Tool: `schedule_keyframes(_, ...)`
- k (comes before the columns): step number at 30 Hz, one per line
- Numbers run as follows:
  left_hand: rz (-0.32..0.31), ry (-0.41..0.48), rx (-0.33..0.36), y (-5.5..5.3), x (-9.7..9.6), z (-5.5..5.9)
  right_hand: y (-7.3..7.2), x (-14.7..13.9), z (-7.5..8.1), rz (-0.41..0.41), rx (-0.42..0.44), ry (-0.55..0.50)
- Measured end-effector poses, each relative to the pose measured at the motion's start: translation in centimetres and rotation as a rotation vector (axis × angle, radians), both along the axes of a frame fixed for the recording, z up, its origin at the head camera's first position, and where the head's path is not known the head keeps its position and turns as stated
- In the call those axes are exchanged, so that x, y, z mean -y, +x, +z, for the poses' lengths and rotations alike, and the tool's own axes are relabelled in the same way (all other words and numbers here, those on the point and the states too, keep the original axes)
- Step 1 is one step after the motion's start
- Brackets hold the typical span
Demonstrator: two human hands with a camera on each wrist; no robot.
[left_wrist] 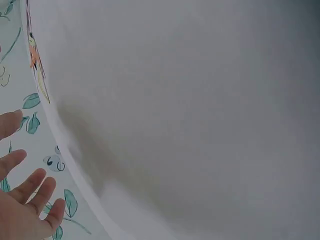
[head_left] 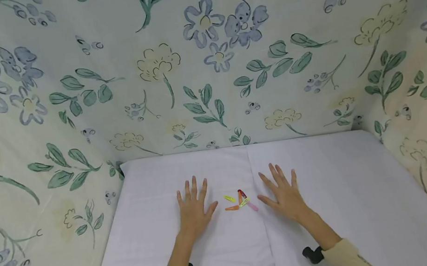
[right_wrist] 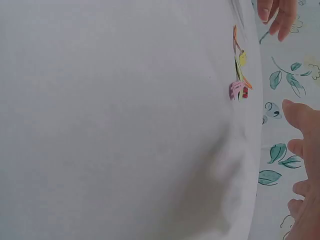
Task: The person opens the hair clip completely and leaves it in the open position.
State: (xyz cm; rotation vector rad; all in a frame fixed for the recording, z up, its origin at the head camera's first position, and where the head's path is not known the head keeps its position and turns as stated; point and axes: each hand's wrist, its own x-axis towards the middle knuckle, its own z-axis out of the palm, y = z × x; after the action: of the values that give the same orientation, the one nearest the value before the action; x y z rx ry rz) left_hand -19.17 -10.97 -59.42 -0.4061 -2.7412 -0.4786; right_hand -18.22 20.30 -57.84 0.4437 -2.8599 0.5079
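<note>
Several small snap hair clips lie in a loose cluster on the white cloth between the two hands. In the head view a yellow clip [head_left: 229, 198] and an orange clip [head_left: 232, 208] are on the left. A dark red clip [head_left: 242, 192], a yellow-green clip [head_left: 244, 202] and a pink clip [head_left: 253, 207] overlap on the right, with another orange clip among them. My left hand [head_left: 195, 211] is spread palm down, left of the clips, holding nothing. To their right, my right hand [head_left: 285, 195] is spread likewise, its thumb nearest the pink clip.
A white cloth [head_left: 150, 237] covers the table, with a crease running front to back near the middle. Floral curtains [head_left: 206, 87] rise behind it and on both sides. A black wrist mount [head_left: 313, 255] shows at the right cuff.
</note>
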Motion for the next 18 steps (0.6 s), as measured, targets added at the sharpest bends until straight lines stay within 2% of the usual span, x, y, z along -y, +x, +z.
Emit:
schedule_keyframes(6,-0.028,0.267,0.004,0.5,-3.5,-0.3,0.4,0.4,-1.1,0.011,0.009,-0.09)
schedule_keyframes(9,-0.057,0.364,0.085,0.5,-5.3,-0.2,0.6,0.6,-1.8,0.017,-0.034,-0.139)
schedule_keyframes(14,-0.092,0.48,0.287,0.2,-8.0,0.3,1.2,0.9,-2.9,0.002,-0.097,-0.23)
schedule_keyframes(18,-0.08,0.513,0.326,0.0,-9.6,0.6,1.5,1.1,-3.4,-0.025,-0.092,-0.319)
